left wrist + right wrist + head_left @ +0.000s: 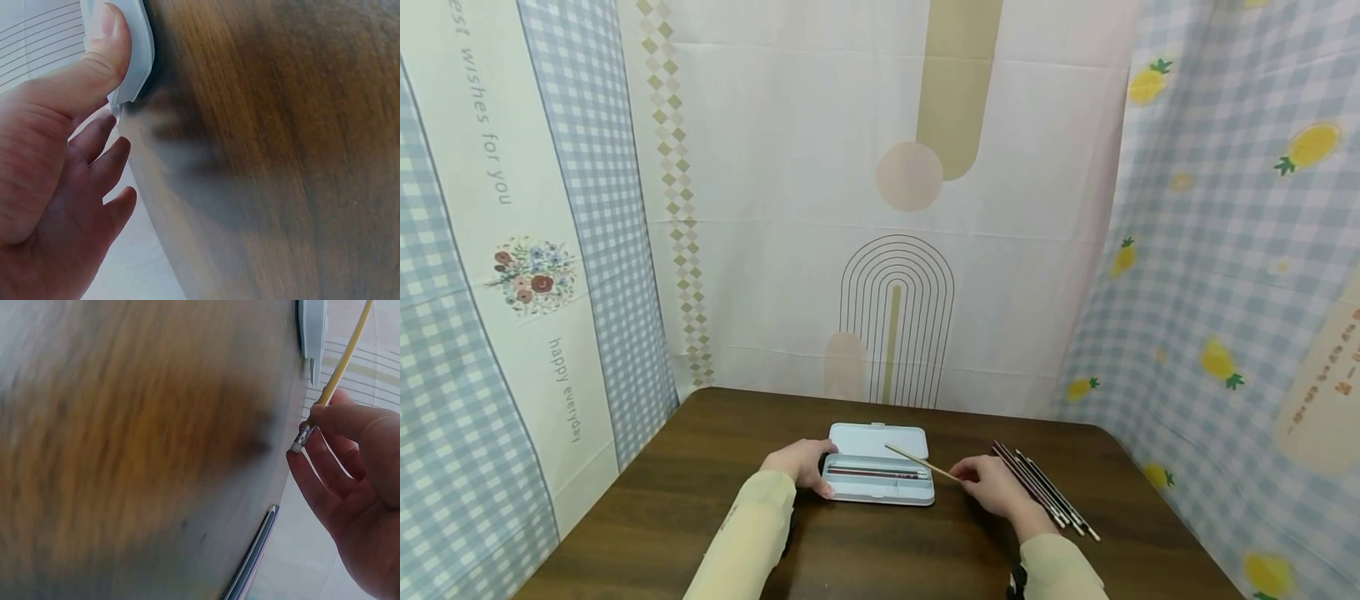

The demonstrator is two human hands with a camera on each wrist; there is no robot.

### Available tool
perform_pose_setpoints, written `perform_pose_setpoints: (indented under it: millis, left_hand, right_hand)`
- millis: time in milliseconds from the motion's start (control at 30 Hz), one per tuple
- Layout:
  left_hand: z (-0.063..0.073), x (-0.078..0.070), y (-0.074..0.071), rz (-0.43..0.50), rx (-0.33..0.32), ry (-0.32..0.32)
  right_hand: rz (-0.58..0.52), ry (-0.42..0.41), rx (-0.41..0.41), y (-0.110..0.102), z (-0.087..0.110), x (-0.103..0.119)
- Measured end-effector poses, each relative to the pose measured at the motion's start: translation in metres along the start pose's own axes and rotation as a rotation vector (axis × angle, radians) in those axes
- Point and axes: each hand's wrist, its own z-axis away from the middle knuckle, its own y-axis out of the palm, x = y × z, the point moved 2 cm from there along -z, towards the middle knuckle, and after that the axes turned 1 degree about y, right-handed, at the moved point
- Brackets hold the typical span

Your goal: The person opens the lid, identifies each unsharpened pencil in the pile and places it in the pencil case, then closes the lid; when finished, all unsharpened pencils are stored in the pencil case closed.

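Note:
A pale blue-white pencil case (pixel 878 498) lies on the table with its lid (pixel 872 437) folded back. Several dark pencils (pixel 872 472) rest in its long compartment. My left hand (pixel 801 465) holds the case at its left end. In the left wrist view, the thumb (pixel 109 47) presses on the case's rim, while the other fingers spread below it. My right hand (pixel 992 483) pinches a yellow pencil (pixel 921 461) near its eraser end. This pencil slants up and left, its far end overlapping the lid in the head view. The right wrist view shows the eraser (pixel 297 447) between fingers and thumb.
Beside my right hand, several striped and dark pencils (pixel 1060 496) lie in a loose bundle on the brown wooden table (pixel 880 550). A patterned cloth (pixel 775 292) hangs behind the table, with checked cloths at both sides.

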Motion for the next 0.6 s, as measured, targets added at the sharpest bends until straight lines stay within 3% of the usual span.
perform_pose_setpoints:
  millis: [600]
  left_hand:
    - [-0.003, -0.002, 0.001, 0.001, 0.001, 0.005]
  right_hand:
    - [-0.008, 0.011, -0.003, 0.013, -0.010, 0.013]
